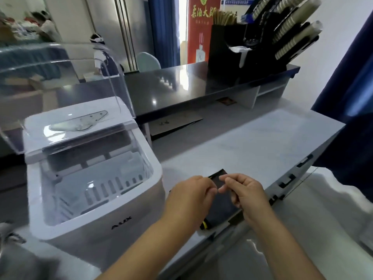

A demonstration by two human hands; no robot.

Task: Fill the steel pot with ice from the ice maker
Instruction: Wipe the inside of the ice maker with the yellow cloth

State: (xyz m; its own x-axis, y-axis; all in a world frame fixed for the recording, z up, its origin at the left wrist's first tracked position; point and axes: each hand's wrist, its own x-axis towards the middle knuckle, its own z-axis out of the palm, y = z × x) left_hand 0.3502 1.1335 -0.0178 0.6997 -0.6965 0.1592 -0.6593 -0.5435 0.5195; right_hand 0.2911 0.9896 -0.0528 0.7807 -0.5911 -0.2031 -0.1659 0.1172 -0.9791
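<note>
Head view: left hand (191,197) and right hand (245,191) are close together low in the centre, fingertips nearly meeting. Fingers of both are curled. They sit over the upper end of a dark flat item (222,211) that lies on the desk (252,142) near its front edge. I cannot tell whether either hand pinches it or only touches it.

Just left of the hands is the white ice maker (121,229), marked AUX on its front. Its clear lid (60,63) is raised, and the pale slotted basket (80,184) inside is exposed.

At the lower left corner I see a grey metallic shape (12,255). It is too blurred to say if it is the steel pot.

Behind the desk runs a dark raised shelf (177,85) carrying a black knife block (232,53) at its right end.
</note>
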